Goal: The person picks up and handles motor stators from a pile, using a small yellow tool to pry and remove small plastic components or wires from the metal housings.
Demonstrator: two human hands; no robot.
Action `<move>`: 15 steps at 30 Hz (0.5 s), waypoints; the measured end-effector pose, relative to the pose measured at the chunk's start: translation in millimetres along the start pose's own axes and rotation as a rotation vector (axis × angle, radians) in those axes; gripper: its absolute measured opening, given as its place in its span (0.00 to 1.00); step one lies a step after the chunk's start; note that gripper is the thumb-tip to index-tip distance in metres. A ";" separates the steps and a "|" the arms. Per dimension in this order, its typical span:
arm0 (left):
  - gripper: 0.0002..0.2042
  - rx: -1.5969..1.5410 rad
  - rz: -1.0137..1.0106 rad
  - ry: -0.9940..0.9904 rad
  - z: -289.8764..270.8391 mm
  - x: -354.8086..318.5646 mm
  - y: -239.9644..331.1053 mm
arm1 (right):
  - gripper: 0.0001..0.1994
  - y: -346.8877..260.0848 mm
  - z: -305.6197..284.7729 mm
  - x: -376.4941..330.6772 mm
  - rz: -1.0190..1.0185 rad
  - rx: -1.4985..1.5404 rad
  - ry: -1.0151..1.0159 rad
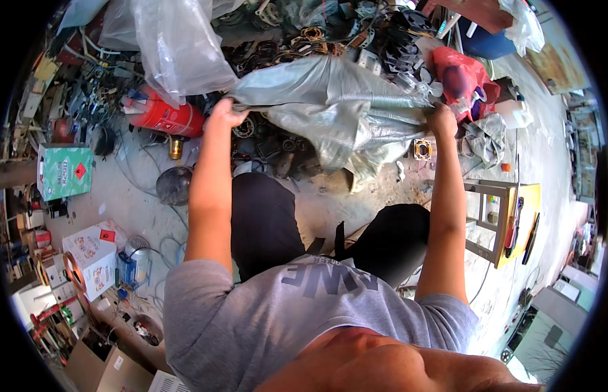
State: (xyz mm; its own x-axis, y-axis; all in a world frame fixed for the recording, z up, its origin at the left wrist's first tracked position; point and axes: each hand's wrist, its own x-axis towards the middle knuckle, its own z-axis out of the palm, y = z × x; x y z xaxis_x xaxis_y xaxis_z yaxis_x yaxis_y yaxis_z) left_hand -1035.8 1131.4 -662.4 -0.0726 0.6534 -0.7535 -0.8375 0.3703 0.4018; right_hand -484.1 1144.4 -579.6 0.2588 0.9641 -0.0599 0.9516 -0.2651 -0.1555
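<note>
Between my two hands a grey-green woven plastic sack (336,104) is stretched out, creased and sagging in its lower middle. My left hand (229,114) is closed on its left end, next to a clear plastic sheet (180,52) and a red cylinder (165,112). At the right end my right hand (441,120) grips the sack's edge, close to a red plastic bag (464,75). Most fingers of both hands are hidden by the cloth and the angle. Beneath and behind the sack lies a heap of scrap parts (304,44), partly covered by it.
A wooden stool (516,225) with tools on it stands at right. On the left are a green box (65,171), a white box (91,258), a dark round pot (174,186) and loose cables. A small square metal frame (422,149) lies below my right hand.
</note>
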 end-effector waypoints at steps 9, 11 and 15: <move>0.26 0.862 -0.199 -0.422 -3.1 -88.7 -14.1 | 0.11 84.1 54.2 45.0 0.636 2.036 -0.415; 0.33 1.739 -0.118 -0.400 -9.0 -79.0 -21.8 | 0.13 87.2 42.3 55.8 0.586 2.018 -0.380; 0.24 0.963 -0.237 -0.288 17.9 -88.7 -24.2 | 0.12 48.7 21.7 33.1 0.450 1.889 -0.279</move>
State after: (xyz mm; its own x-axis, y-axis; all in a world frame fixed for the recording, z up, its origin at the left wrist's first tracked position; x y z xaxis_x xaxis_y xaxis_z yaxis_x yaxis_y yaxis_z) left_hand -999.4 1076.3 -595.9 0.2763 0.5807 -0.7658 -0.0153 0.7994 0.6006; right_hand -432.8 1163.1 -610.6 0.1826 0.8536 -0.4879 -0.5799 -0.3072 -0.7545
